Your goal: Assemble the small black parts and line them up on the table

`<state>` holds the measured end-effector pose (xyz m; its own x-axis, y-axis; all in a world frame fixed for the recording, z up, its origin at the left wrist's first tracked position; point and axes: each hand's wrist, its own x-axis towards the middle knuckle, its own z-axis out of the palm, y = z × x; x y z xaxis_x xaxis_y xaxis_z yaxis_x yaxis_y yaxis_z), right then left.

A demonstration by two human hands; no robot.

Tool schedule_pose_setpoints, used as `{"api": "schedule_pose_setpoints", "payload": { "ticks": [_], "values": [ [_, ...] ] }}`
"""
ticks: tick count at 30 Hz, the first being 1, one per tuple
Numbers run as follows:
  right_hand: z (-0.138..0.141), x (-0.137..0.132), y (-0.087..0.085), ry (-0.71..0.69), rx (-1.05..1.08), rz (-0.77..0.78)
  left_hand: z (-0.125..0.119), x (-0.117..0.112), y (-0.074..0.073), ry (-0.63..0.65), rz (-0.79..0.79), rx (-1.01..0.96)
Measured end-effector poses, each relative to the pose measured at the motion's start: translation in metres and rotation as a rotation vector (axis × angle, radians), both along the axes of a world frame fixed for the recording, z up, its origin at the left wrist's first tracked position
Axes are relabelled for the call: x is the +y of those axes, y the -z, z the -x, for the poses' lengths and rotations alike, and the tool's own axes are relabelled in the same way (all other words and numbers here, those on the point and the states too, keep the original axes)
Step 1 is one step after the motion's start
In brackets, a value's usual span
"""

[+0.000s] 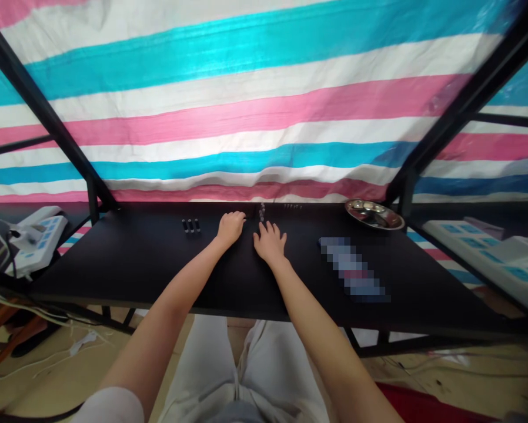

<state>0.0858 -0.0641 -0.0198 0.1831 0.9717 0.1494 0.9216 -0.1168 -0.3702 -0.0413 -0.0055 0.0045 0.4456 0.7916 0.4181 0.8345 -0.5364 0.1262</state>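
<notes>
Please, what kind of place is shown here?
Probably a makeshift work booth: a black table in a black metal frame, a striped tarp behind, and power strips beside both hands.

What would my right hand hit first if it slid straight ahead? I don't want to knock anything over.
Probably the small dark pieces just beyond the fingertips of your right hand. Past them the black table ends at the striped tarp. Depth is hard to judge here.
</notes>
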Motion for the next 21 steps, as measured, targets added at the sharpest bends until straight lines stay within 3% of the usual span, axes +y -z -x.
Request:
{"api": "schedule_pose_setpoints", "payload": {
  "ticks": [9, 14, 21],
  "values": [
    [-0.001, 0.022, 0.002, 0.014, -0.026, -0.015, 0.036, -0.049, 0.003, -0.093, 0.015, -0.561],
    [0.000, 0.029, 0.002, 0.018, -0.029, 0.011, 0.043, -0.063, 0.009, -0.051, 0.006, -0.651],
    [0.002, 0.030, 0.004, 0.019, -0.014, 0.021, 0.053, -0.061, 0.009, -0.070, 0.020, -0.714]
  ]
}}
